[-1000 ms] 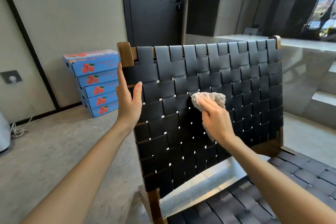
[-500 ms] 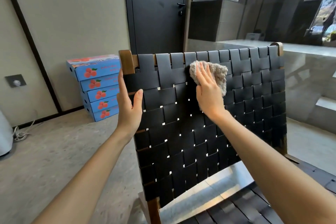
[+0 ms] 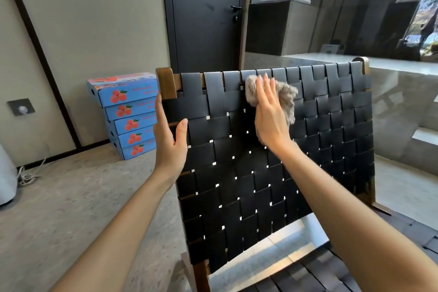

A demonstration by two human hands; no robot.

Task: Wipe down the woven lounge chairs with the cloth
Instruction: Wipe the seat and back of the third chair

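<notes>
1. Cloth (image 3: 288, 97), a shaggy grey-beige rag, lies pressed flat against the black woven backrest (image 3: 272, 173) just under its top rail, near 12 o'clock in the view.
2. Right hand (image 3: 269, 116) covers the rag's middle with its palm; the fingers (image 3: 263, 87) are straight, close together and point up toward 12 o'clock, laid on the rag rather than curled round it.
3. Rag fabric bulges out on both sides of those fingers: a rounded lump at 10 o'clock of the hand, and a longer flap at 2 to 4 o'clock that hangs down past the knuckles.
4. The rag's long axis runs slantwise, from the upper lump at 10 o'clock down to the hanging flap at 4 o'clock.
5. Left hand (image 3: 169, 140) grips the backrest's left edge at 9 o'clock of the rag, well apart from it; its thumb (image 3: 181, 133) lies on the front of the weave and its fingers wrap behind the edge, below the wooden corner post (image 3: 167, 83).
6. Blue fruit boxes (image 3: 129, 114) stand stacked on the floor at 9 o'clock, behind the chair.
7. Part of a woven seat (image 3: 331, 275) shows at 5 o'clock.
</notes>
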